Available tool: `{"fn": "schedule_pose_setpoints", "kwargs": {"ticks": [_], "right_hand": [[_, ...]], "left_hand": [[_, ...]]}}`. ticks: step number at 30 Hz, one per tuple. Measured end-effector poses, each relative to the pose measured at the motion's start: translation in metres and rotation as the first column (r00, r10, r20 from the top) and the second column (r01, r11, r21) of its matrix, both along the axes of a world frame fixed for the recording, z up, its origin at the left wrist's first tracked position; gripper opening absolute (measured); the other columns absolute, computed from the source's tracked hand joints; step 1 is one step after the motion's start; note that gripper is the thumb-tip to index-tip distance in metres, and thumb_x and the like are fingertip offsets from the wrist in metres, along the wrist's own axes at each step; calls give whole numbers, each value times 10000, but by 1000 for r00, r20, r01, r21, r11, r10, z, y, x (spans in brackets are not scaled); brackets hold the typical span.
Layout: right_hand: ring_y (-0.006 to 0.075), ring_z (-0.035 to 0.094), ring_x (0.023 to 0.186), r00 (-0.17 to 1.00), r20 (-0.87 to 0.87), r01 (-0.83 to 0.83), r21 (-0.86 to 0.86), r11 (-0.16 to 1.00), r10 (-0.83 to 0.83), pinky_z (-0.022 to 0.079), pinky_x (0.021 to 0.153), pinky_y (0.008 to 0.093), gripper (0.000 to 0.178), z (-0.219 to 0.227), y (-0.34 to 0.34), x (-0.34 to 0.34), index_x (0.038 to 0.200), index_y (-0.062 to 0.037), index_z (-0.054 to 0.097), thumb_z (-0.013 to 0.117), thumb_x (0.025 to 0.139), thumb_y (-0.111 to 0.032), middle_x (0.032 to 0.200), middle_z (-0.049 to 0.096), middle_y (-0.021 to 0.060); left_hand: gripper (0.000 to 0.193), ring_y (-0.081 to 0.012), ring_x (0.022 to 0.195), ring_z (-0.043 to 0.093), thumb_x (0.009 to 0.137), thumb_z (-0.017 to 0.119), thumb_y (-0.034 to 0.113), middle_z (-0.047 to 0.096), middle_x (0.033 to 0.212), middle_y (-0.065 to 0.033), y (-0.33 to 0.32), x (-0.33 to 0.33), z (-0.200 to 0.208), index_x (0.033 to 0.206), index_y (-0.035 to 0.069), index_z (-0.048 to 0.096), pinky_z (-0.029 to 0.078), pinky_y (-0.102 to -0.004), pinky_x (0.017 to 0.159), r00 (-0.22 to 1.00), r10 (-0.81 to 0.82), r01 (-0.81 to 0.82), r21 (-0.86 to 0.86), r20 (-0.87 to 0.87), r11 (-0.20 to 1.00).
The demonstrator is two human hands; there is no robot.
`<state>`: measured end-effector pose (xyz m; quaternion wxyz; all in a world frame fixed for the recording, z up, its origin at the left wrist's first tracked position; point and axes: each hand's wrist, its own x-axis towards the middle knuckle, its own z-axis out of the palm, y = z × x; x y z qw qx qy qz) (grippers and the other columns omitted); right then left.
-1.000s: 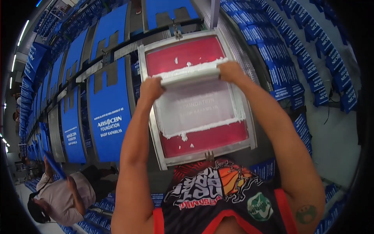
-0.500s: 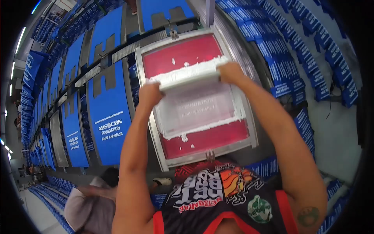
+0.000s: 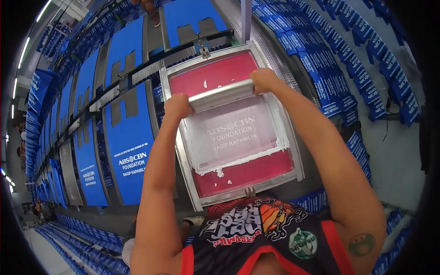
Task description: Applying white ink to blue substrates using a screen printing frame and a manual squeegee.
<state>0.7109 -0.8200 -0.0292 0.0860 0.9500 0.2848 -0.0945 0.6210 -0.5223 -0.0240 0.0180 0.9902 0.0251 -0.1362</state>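
Note:
A metal-framed printing screen (image 3: pixel 293 137) with red mesh and a pale stencil patch lies flat in front of me. Across its far half lies a long grey squeegee (image 3: pixel 221 95) smeared with white ink. My left hand (image 3: pixel 178 106) grips its left end and my right hand (image 3: pixel 263 80) grips its right end. A ridge of white ink (image 3: pixel 243 160) lines the near edge of the pale patch. Both my forearms reach forward over the screen.
A long table runs away to the left with blue printed bags (image 3: pixel 129 140) laid in a row on grey pallets. Stacks of blue bags (image 3: pixel 339 59) line the floor at right. Someone's foot in a shoe (image 3: pixel 195 221) shows below the table.
The squeegee and both hands have moved farther from me up the screen, uncovering more of the pale stencil patch. The person crouching at lower left is gone from view.

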Motion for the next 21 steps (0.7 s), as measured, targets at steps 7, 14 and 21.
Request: {"fn": "schedule_pose_setpoints", "kwargs": {"ticks": [7, 14, 21], "right_hand": [[318, 614, 899, 911, 381, -164, 685, 709, -158, 479, 791, 419, 456, -6, -24, -125, 1073, -88, 631, 795, 698, -289, 912, 637, 126], [136, 578, 802, 420, -907, 796, 352, 492, -29, 480, 702, 294, 456, -111, -77, -394, 972, 22, 700, 651, 870, -420, 823, 678, 119], [80, 618, 652, 309, -943, 915, 260, 310, -123, 496, 611, 239, 246, -101, -41, -395, 908, -12, 722, 667, 872, -249, 778, 705, 53]], "left_hand": [[418, -343, 945, 651, 655, 780, 300, 685, 982, -175, -76, 24, 2, 997, 72, 705, 523, -439, 831, 979, -172, 189, -172, 109, 967], [436, -327, 850, 661, 575, 843, 275, 696, 886, -165, -40, 73, 36, 940, 72, 719, 505, -401, 787, 962, -228, 270, -426, 148, 864], [434, -324, 988, 638, 647, 758, 292, 683, 1021, -129, -71, 44, -9, 1066, 193, 703, 508, -439, 872, 975, -164, 184, -127, 151, 975]]}}
